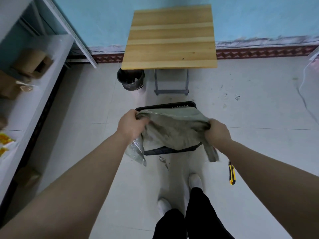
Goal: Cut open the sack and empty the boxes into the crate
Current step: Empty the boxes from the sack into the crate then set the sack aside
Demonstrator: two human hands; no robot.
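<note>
A grey-green woven sack (172,130) is stretched between both hands directly above a black plastic crate (183,105) on the floor. My left hand (132,124) grips the sack's left corner and my right hand (218,132) grips its right corner. The sack hangs limp and covers most of the crate's inside, so the boxes are hidden. A yellow and black utility knife (231,173) lies on the floor under my right forearm.
A wooden folding table (170,38) stands against the blue wall beyond the crate, with a black waste bin (130,79) at its left. A white shelf unit (34,71) with cardboard boxes runs along the left. My feet (195,181) stand just behind the crate.
</note>
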